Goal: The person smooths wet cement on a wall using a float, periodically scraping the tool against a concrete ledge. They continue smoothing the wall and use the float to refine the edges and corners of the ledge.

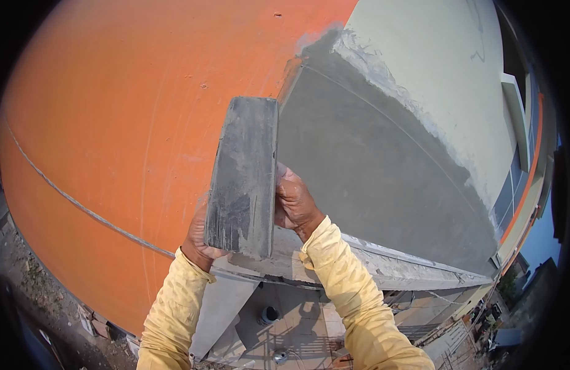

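A long grey rectangular float, smeared with plaster, is held up in front of the wall. My left hand grips its lower left edge, and my right hand grips its right edge; part of the fingers of both is hidden behind the board. Behind the float, an orange wall meets a patch of smooth grey plaster at a corner. The patch has a rough whitish upper border against a pale wall.
Below the plaster runs a narrow ledge. Far beneath lie a tiled floor with a dark bucket and, at the left, rubble ground. A thin groove crosses the orange wall. Window frames stand at the right.
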`<state>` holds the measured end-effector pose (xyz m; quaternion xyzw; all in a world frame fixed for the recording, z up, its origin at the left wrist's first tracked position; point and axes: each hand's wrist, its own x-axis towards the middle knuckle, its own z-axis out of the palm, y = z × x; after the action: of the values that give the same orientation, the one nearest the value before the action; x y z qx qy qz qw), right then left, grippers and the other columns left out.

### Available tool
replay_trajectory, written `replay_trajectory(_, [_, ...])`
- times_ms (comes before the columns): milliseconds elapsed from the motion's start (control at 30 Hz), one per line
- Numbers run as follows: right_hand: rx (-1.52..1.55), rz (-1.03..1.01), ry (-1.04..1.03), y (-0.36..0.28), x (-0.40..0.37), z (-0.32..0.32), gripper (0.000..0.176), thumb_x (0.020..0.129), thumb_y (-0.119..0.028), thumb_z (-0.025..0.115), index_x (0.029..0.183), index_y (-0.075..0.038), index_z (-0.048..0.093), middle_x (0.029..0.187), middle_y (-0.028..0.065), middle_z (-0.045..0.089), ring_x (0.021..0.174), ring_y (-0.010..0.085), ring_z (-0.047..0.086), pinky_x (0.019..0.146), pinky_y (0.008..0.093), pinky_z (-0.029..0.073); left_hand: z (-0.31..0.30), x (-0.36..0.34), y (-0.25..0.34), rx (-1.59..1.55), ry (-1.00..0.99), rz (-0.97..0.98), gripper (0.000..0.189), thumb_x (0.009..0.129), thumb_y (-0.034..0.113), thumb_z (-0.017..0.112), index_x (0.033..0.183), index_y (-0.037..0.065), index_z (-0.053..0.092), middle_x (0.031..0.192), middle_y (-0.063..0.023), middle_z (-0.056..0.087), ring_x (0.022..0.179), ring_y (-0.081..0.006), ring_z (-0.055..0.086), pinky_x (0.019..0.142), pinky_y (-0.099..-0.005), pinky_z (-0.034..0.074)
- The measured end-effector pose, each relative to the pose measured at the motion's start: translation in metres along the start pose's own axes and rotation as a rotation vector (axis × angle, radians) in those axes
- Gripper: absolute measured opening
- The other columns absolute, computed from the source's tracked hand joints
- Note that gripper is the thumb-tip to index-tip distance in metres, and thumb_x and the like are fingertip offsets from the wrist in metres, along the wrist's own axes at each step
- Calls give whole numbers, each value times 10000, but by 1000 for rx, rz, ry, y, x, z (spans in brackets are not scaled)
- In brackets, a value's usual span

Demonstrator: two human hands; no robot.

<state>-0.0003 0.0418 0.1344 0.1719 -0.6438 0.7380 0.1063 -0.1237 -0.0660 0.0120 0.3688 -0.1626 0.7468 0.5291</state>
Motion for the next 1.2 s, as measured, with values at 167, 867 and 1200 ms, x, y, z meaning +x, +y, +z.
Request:
replay_trajectory(167, [-369, -4, 378, -16, -23, 6, 404, 1038, -197, 648, 1394, -20, 573, 1193, 58, 686, 1003, 112, 659, 900, 272, 542, 33, 18, 29, 390, 12, 159, 462, 1035, 170, 617, 1431, -23, 477, 1268, -157, 678, 1092, -214, 720, 904, -357, 637])
replay_trajectory(867, [-769, -300, 1656, -29, -441, -2, 225, 1042, -184, 632, 1128, 13, 696, 769, 4, 602, 644, 78, 519, 597, 218, 413, 15, -31, 34, 886, -234, 240, 466, 1130, 212, 332, 1508, -54, 387, 1465, -216, 539, 1280, -275, 620, 1035, -416, 564])
replay_trajectory(1200, [-1069, -341, 1262, 9, -333, -16, 172, 996, -132, 655, 1074, 1, 731, 750, 15, 613, 655, 83, 547, 615, 240, 433, 68, 133, 111, 1204, -43, 422, 446, 1104, 171, 450, 1487, -56, 439, 1278, -110, 656, 1061, -132, 688, 894, -277, 590])
